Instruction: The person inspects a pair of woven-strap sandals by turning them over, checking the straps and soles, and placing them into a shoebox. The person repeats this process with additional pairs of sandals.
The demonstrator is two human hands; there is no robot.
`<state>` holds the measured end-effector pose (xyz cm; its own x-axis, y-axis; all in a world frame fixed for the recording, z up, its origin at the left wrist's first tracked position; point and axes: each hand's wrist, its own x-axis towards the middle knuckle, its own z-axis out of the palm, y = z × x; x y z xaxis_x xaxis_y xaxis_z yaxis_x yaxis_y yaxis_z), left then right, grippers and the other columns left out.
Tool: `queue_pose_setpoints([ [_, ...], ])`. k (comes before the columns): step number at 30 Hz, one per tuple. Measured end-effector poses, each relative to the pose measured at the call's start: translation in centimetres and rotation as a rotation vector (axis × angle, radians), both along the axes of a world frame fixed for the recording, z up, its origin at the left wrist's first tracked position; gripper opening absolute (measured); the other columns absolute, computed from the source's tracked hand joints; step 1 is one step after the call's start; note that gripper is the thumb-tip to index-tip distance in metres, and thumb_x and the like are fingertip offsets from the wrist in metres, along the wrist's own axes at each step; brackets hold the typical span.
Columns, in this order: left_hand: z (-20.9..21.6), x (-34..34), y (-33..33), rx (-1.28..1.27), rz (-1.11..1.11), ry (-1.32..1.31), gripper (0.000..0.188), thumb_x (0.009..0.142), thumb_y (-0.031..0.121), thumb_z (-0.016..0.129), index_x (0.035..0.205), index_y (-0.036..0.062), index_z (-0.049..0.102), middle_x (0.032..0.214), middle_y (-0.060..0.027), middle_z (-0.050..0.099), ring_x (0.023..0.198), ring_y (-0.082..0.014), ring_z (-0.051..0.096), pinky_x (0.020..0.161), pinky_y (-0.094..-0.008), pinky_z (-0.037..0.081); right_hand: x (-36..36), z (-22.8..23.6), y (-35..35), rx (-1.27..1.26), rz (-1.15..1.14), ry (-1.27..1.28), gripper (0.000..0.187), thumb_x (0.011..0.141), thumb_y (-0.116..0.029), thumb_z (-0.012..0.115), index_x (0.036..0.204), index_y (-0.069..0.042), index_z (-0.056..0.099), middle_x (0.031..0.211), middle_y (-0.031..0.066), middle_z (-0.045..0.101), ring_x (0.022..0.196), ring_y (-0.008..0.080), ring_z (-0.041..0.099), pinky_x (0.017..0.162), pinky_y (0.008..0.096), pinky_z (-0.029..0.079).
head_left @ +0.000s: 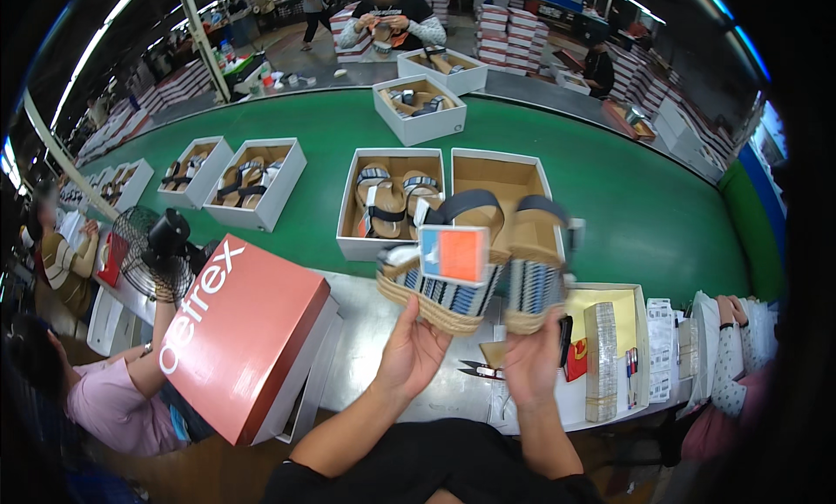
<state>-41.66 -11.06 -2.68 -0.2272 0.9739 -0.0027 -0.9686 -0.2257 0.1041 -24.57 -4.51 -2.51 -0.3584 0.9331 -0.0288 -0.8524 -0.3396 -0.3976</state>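
My left hand point(414, 354) grips a sandal point(440, 297) with a rope-edged sole, a blue, black and white woven band and a dark strap. A blue and orange tag point(454, 254) hangs over its front. In my right hand point(533, 356) is a matching sandal point(534, 273), held upright beside the first. Both are raised over the near edge of the green belt. Just beyond them stands an open white shoebox point(547, 175) with a brown inside. To its left, another box point(346, 210) holds a pair of similar sandals.
Filled shoeboxes point(293, 175) stand farther along the green belt point(627, 169). Red-lidded boxes point(252, 330) are stacked at left near a black fan point(161, 243). Scissors point(479, 370) lie on the metal table point(366, 299); a white tray point(629, 330) is at right. Several people work nearby.
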Motion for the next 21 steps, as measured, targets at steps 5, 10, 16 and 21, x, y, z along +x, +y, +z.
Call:
queue_pose_setpoints([
  [5,-1.9,1.6,-0.8,0.081,-0.09,-0.213,0.04,0.106,0.026,0.045,0.138,0.0034,0.047,0.138,-0.0161,0.056,0.128,-0.0291,0.055,0.105,-0.0407,0.053,-2.6,-0.3,-2.5,-0.199,0.228,0.2,0.041,0.107,-0.033,0.041,0.136,-0.004,0.048,0.133,0.0133,0.057,0.118,0.022,0.061,0.093,0.0303,0.059],
  [10,-1.9,1.6,-1.7,0.096,-0.116,-0.271,0.04,0.106,0.028,0.045,0.135,0.0022,0.05,0.136,-0.0162,0.057,0.125,-0.0295,0.057,0.105,-0.0405,0.053,-2.7,-1.3,-3.2,-0.203,0.302,0.255,0.042,0.108,-0.032,0.04,0.137,-0.003,0.046,0.135,0.0152,0.056,0.119,0.0255,0.061,0.091,0.0298,0.06],
  [16,-1.9,1.5,-1.8,0.095,-0.098,-0.271,0.039,0.105,0.026,0.046,0.135,0.0016,0.05,0.136,-0.0164,0.057,0.125,-0.0298,0.057,0.105,-0.0408,0.053,-2.7,-1.5,-3.1,-0.218,0.343,0.299,0.043,0.108,-0.031,0.039,0.139,-0.003,0.046,0.135,0.0163,0.056,0.119,0.0276,0.061,0.089,0.03,0.061],
  [21,-2.3,1.3,-1.9,0.121,-0.123,-0.251,0.038,0.105,0.025,0.046,0.136,0.0031,0.05,0.136,-0.0146,0.058,0.124,-0.0281,0.058,0.103,-0.0415,0.054,-2.7,-1.8,-3.1,-0.244,0.367,0.289,0.042,0.107,-0.034,0.04,0.137,-0.005,0.049,0.132,0.0137,0.058,0.112,0.025,0.063,0.086,0.0293,0.062],
])
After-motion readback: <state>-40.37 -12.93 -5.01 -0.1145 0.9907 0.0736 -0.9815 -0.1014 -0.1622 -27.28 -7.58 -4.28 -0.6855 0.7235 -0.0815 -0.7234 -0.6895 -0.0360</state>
